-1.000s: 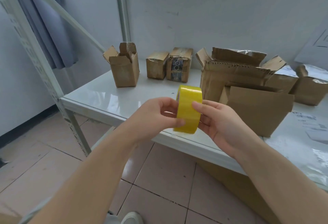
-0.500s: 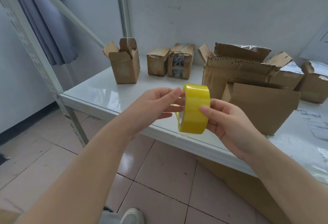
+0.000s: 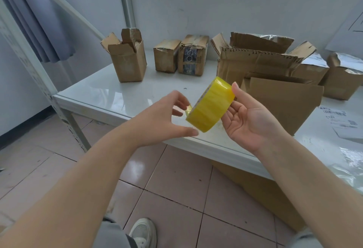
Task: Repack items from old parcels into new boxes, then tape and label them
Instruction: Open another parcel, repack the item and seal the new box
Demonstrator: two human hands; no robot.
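A roll of yellow tape (image 3: 210,106) hangs tilted in the air just above the white table's front edge (image 3: 110,94). My right hand (image 3: 249,120) holds it from the right, palm up, fingers behind the roll and thumb against its upper rim. From the left, my left hand (image 3: 163,118) has its thumb on the roll's lower rim and its fingers curled at the roll's side, where a short loose tape end sticks out. Behind the roll stands a plain brown box (image 3: 282,102) with its flaps up.
On the table stand a small open box (image 3: 127,65), two taped small parcels (image 3: 167,57), a torn large carton (image 3: 255,61) and more parcels (image 3: 343,76) at the right. Printed labels (image 3: 337,118) lie at the right. A metal shelf post (image 3: 39,74) rises at the left.
The roll has tilted from upright to slanting and moved a little to the right. My left thumb now sits under its lower rim, and my right palm has turned upward.
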